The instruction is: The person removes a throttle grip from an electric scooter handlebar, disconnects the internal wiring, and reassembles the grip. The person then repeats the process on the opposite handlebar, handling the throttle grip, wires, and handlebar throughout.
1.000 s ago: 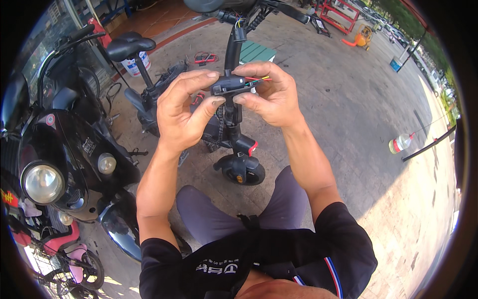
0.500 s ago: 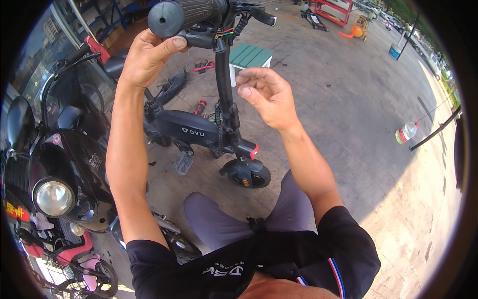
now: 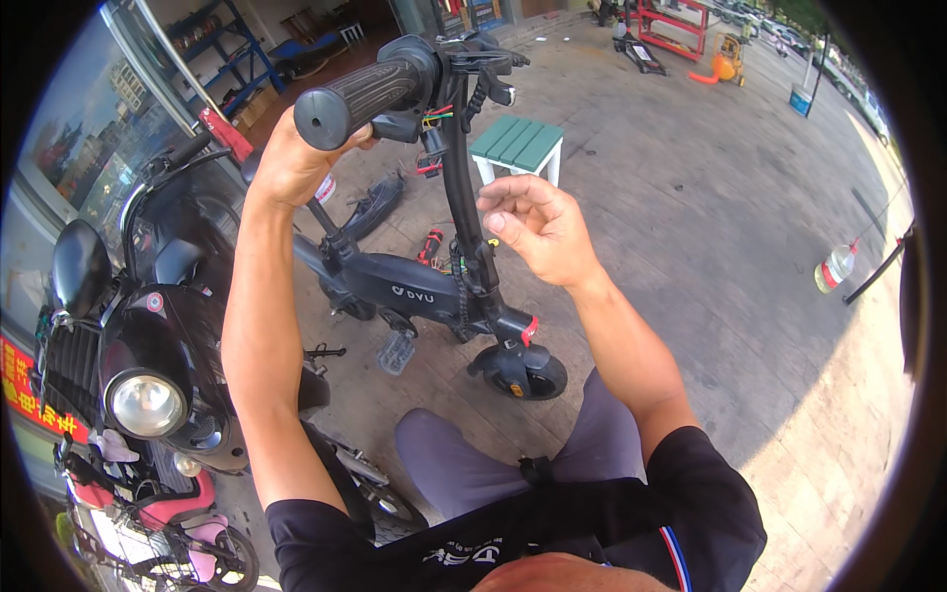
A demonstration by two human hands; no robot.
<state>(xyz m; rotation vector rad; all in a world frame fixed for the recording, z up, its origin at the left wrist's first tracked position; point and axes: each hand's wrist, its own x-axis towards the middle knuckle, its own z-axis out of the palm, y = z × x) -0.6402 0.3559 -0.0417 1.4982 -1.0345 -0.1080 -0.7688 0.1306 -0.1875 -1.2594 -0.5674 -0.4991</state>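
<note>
Black housing (image 3: 398, 128) is seen just under the handlebar grip (image 3: 355, 105), beside the left hand (image 3: 304, 166), by which it seems to be steadied from below; the fingers there are largely hidden behind the grip, so whether the housing is pinched by them cannot be told. If that support were loosened, the housing could be dropped, and the thin coloured wires (image 3: 437, 116) at its inner end could be strained by its weight. The wires could also be nicked or trapped if the housing were pressed hard against the handlebar while they are left loose. By the right hand (image 3: 533, 225), held just beside the steering post (image 3: 462, 192), no object can be seen to be held: its fingers are half curled, with a gap left to the thumb. If the wires were reached for in haste, they could be snagged by those fingers. Below, the frame (image 3: 380, 271) and front wheel (image 3: 541, 380) are set close to the knees; were the wheel knocked, the handlebar could be swung and the wires tugged. Farther down, a red and black tool (image 3: 429, 245) is left lying on the ground, where it could be stepped on, and beyond it a green-topped stool (image 3: 518, 141) could be bumped if the bike were turned.
</note>
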